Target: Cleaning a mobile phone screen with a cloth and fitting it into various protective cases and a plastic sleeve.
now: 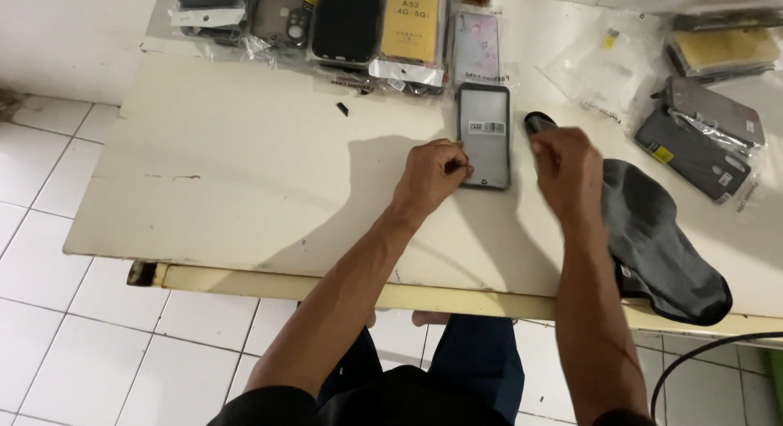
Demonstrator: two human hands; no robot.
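My view looks down on a cream table [245,173] standing on a white tiled floor [49,344].

Along the far edge I see a row of packaged phone cases [359,26]: dark ones, a yellow one, a marbled pink one. At the right sits a second heap of bagged cases [701,141], grey and dark, with a yellow one behind.

A dark grey sock [661,238] lies on the right part of the table, its toe end near the front edge, its upper end running under my right hand.

The phone [484,135] lies flat near the table's middle, long side running away from me, dark glass up, a white barcode sticker across its upper half. It sits between my two hands.

My left hand [432,175] is at the phone's lower left corner, fingers curled tight, thumb and forefinger pinched together against the edge; whether they grip a film or tab, I cannot tell.

My right hand [567,167] hovers just right of the phone, curled narrow around the sock's dark cuff, which pokes out above the knuckles.

A small black scrap [342,109] lies alone, left of the phone, well apart.
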